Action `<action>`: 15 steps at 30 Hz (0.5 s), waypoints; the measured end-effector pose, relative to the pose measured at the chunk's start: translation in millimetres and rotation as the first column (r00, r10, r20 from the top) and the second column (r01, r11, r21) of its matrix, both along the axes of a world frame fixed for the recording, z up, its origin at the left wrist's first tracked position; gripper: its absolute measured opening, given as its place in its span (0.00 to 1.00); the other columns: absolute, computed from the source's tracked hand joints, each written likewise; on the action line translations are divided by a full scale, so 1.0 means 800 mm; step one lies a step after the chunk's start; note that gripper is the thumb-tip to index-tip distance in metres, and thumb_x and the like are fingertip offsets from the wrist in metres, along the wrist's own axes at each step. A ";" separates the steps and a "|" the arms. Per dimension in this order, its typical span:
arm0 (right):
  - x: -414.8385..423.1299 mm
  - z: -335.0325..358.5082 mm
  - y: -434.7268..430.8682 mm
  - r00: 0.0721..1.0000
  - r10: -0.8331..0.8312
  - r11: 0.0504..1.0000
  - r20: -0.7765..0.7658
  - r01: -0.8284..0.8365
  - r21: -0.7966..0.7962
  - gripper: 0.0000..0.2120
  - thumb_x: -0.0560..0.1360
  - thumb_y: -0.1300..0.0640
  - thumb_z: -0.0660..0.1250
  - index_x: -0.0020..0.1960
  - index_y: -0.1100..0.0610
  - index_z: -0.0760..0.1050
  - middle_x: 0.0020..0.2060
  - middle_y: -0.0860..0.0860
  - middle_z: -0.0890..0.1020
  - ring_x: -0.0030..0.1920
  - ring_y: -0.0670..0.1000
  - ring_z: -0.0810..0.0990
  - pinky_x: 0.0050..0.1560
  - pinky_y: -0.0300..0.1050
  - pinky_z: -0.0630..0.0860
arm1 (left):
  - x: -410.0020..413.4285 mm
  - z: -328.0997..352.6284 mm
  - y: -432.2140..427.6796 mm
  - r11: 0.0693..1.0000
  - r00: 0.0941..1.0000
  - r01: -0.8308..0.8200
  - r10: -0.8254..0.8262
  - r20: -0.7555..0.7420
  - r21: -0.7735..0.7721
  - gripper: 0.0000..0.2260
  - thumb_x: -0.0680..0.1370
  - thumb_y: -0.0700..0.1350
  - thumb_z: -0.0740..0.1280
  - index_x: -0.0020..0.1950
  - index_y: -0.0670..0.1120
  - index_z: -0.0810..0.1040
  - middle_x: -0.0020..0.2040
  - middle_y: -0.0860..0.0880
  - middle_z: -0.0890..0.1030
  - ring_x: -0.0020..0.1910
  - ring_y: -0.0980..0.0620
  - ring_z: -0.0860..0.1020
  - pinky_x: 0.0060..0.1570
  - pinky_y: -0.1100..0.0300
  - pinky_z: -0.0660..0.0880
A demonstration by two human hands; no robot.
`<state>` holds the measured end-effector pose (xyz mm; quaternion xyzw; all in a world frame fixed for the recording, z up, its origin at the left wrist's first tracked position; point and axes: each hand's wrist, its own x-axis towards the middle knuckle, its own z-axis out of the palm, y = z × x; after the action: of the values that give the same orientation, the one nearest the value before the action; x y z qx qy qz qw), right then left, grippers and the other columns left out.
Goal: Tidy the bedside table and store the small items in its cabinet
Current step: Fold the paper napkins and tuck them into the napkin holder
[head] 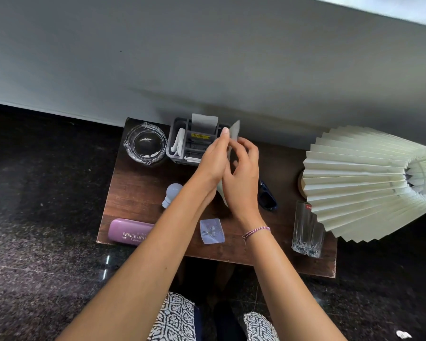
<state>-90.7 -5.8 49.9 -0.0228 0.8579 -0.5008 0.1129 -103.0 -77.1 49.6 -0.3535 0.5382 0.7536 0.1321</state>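
Both hands hold a pale sheet of paper point(234, 130) upright over the middle of the dark wooden bedside table point(138, 193). My left hand point(214, 158) pinches its upper edge; my right hand point(241, 175) grips it from the right side. Just behind stands a grey organiser point(180, 143) with papers and a yellow-labelled item inside. On the tabletop lie a white light bulb point(172, 193), a purple glasses case point(129, 232), a clear packet with metal hooks point(212, 230) and dark sunglasses point(267, 198), partly hidden by my right hand.
A glass ashtray point(145, 143) sits at the back left corner. A pleated cream lampshade point(369, 180) overhangs the right end, with a tall cut-glass tumbler point(306, 230) in front of it. The grey wall runs behind; dark speckled floor lies around.
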 end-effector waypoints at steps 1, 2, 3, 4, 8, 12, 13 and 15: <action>-0.001 -0.001 0.000 1.000 0.000 1.000 0.015 0.000 -0.001 0.15 0.76 0.63 0.62 0.63 0.57 0.73 0.65 0.51 0.67 0.60 0.39 0.68 0.59 0.30 0.69 | 0.000 -0.004 -0.001 1.000 1.000 -0.005 0.005 0.004 0.010 0.18 0.80 0.57 0.53 0.55 0.49 0.77 0.61 0.47 0.77 0.65 0.51 0.73 0.66 0.53 0.70; -0.002 -0.002 0.000 0.999 0.003 1.000 0.034 -0.003 -0.001 0.15 0.77 0.62 0.62 0.63 0.57 0.73 0.65 0.51 0.67 0.60 0.40 0.68 0.61 0.34 0.71 | 0.001 -0.006 -0.003 1.000 1.000 -0.009 0.008 0.010 0.026 0.17 0.80 0.57 0.53 0.52 0.50 0.77 0.58 0.49 0.78 0.64 0.52 0.73 0.63 0.56 0.71; -0.003 -0.003 0.001 0.999 0.010 1.000 0.053 -0.010 0.002 0.14 0.77 0.62 0.62 0.62 0.58 0.73 0.65 0.51 0.68 0.61 0.42 0.69 0.63 0.39 0.71 | 0.001 -0.007 -0.004 0.999 1.000 -0.015 0.014 0.017 0.042 0.17 0.80 0.57 0.53 0.50 0.50 0.77 0.56 0.50 0.78 0.62 0.54 0.73 0.58 0.60 0.72; -0.004 -0.004 0.001 0.997 0.019 1.000 0.070 -0.019 0.004 0.14 0.77 0.62 0.62 0.63 0.59 0.73 0.65 0.52 0.69 0.63 0.44 0.70 0.64 0.44 0.72 | 0.000 -0.007 -0.004 0.998 0.999 -0.022 0.020 0.028 0.054 0.17 0.80 0.57 0.53 0.51 0.48 0.77 0.54 0.51 0.77 0.59 0.55 0.74 0.53 0.63 0.72; -0.004 -0.007 0.004 0.996 0.025 1.000 0.088 -0.024 -0.004 0.14 0.77 0.63 0.61 0.62 0.59 0.74 0.62 0.53 0.72 0.62 0.47 0.72 0.62 0.50 0.73 | 0.000 -0.007 -0.005 1.000 0.998 -0.024 0.023 0.057 0.017 0.19 0.81 0.57 0.52 0.54 0.47 0.76 0.45 0.55 0.76 0.42 0.64 0.76 0.37 0.69 0.73; -0.002 -0.006 0.013 0.996 -0.013 1.000 0.084 0.014 -0.018 0.12 0.77 0.62 0.61 0.60 0.57 0.75 0.59 0.52 0.73 0.59 0.47 0.74 0.61 0.49 0.74 | 0.003 0.000 -0.008 1.000 0.999 -0.023 0.024 0.046 -0.003 0.24 0.82 0.55 0.48 0.69 0.41 0.68 0.64 0.48 0.74 0.61 0.56 0.73 0.54 0.66 0.69; -0.001 -0.006 0.015 0.996 -0.027 0.999 0.084 0.030 -0.025 0.12 0.78 0.62 0.61 0.59 0.57 0.75 0.58 0.51 0.73 0.58 0.46 0.74 0.61 0.48 0.74 | 0.004 0.004 -0.008 0.999 0.998 -0.044 0.044 0.046 0.006 0.25 0.82 0.54 0.48 0.71 0.39 0.64 0.69 0.45 0.70 0.67 0.52 0.70 0.57 0.63 0.67; 0.003 -0.005 0.019 0.994 -0.073 0.996 0.082 0.077 -0.039 0.12 0.78 0.62 0.60 0.59 0.55 0.75 0.57 0.50 0.73 0.58 0.45 0.74 0.61 0.46 0.74 | 0.008 0.010 -0.007 0.995 0.994 -0.099 0.098 0.051 0.021 0.25 0.82 0.54 0.47 0.73 0.39 0.62 0.73 0.42 0.65 0.73 0.49 0.64 0.63 0.61 0.64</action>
<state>-88.2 9.8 46.1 0.0275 0.8420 -0.5233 0.1281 -96.9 -82.4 57.8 -0.3966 0.5079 0.7564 0.1122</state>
